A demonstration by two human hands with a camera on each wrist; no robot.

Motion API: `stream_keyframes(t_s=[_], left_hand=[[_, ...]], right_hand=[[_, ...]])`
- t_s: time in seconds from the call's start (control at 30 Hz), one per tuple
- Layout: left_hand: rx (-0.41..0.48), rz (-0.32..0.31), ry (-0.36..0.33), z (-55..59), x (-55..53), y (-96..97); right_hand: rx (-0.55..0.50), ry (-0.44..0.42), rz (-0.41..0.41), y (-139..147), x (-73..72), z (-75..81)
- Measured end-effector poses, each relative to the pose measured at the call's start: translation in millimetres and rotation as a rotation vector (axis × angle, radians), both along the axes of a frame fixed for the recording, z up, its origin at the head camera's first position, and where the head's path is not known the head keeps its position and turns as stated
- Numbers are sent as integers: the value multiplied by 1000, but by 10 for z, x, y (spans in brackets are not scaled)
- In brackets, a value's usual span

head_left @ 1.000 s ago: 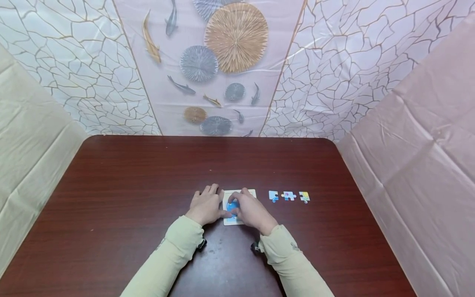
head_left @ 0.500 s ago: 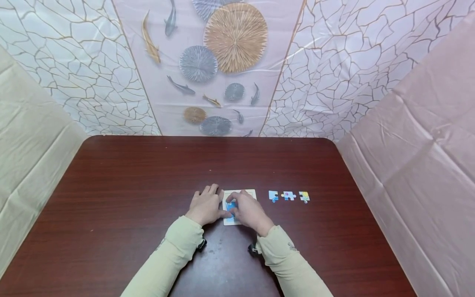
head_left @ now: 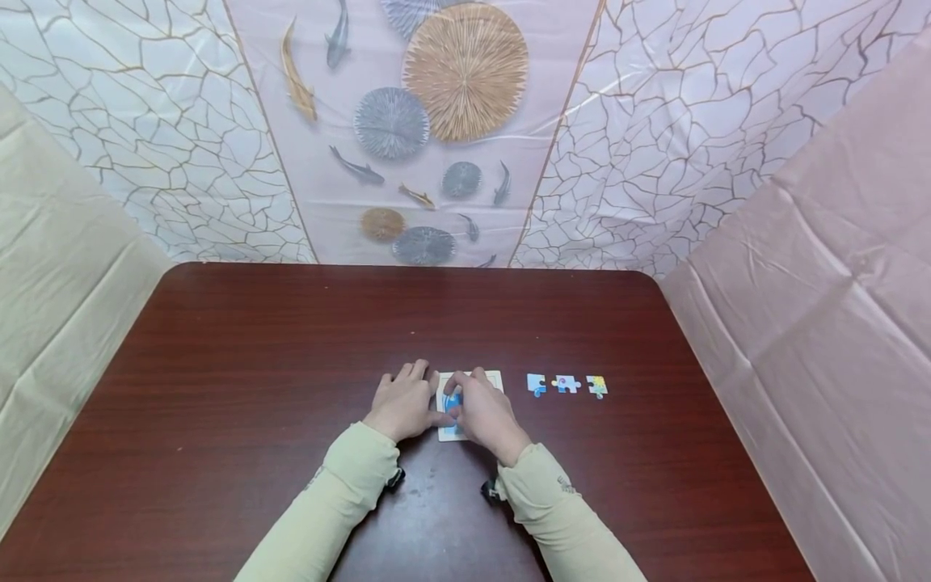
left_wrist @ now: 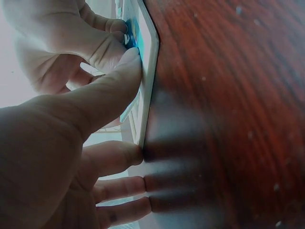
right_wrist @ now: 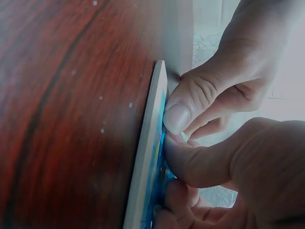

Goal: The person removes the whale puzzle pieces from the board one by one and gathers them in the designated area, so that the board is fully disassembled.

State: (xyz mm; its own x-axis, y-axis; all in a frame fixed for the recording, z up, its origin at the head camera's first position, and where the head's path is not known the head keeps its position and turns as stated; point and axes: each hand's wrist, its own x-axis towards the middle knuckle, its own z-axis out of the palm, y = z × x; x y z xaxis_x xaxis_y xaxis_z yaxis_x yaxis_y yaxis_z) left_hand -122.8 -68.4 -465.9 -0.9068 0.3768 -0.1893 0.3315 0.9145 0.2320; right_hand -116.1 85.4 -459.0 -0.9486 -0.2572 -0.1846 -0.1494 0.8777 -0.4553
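A small white-edged puzzle board (head_left: 494,380) with a blue picture lies flat on the table. My left hand (head_left: 402,408) rests at its left side, fingers spread and nearly straight. In the left wrist view its thumb (left_wrist: 119,78) presses on the board's top near the edge, and the index fingertip touches a corner. Over the board my right hand (head_left: 490,414) bends its thumb and fingers around a blue puzzle piece (right_wrist: 168,175), pinching it close against the surface. Both thumbs nearly meet there. The right hand hides much of the picture.
Three loose jigsaw pieces lie in a row right of the board: a blue-and-white one (head_left: 536,384), a white one with a pink mark (head_left: 566,384) and a yellow-patterned one (head_left: 596,385). The dark red table (head_left: 240,364) meets a patterned cloth backdrop (head_left: 407,153) behind.
My right wrist and forearm have shifted left, turning the hand a little over the board. The left hand stays in place, and the three loose pieces lie as before.
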Motion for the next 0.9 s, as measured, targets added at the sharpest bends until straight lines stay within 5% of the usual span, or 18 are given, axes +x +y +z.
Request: stream_keyframes(t_s=[0.9], left_hand=[[13,23,-49,25,-10,10]], right_hand=[[-99,3,77,80,-28,27]])
